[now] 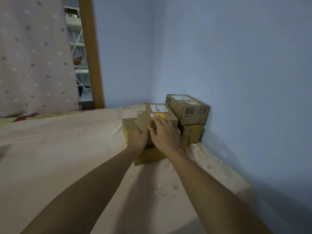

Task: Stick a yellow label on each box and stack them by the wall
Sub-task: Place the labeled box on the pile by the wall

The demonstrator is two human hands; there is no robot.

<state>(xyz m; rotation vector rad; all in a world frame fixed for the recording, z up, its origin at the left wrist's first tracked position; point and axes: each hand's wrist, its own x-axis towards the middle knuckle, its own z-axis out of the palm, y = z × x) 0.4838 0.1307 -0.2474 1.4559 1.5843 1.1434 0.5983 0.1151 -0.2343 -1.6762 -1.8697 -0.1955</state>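
The left hand (137,138) clasps the near-left side of a small brown cardboard box with a yellow label (162,112), steadying it atop the yellow-taped parcels (148,156). The right hand (164,134) curls over its top edge, seemingly squaring it towards the larger brown carton (187,109) beyond-right, against the blue wall (236,81).

Brown boxes (187,110) stacked (perhaps five) against wall (236,65).

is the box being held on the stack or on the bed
On the stack: the box rests atop lower boxes, above the bed.
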